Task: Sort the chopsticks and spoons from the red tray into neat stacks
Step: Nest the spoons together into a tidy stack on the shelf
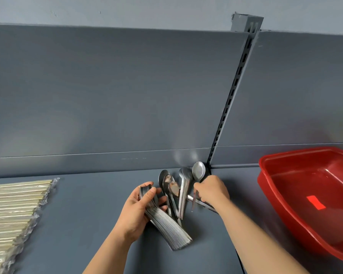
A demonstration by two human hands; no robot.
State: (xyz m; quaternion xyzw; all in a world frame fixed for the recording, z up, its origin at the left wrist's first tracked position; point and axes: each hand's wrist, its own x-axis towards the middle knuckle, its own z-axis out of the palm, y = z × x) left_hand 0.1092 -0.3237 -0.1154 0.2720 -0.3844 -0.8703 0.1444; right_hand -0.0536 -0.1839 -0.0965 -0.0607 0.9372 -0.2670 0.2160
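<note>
My left hand [138, 210] grips a thick nested stack of metal spoons [166, 226], its handle ends fanned toward me on the grey shelf. Just right of it lie several loose spoons [179, 186], bowls pointing to the back wall. My right hand [212, 191] is curled around the handle of one loose spoon [198, 171], whose bowl sticks up behind the fingers; the hand is slightly blurred. The red tray [281, 196] stands at the right and looks empty apart from a red label. Wrapped chopsticks [14, 210] lie in a neat row at the left.
The grey shelf surface [83, 204] runs between the chopsticks and the spoons. A grey back panel rises behind, with a slotted upright post [229, 107] just behind the loose spoons.
</note>
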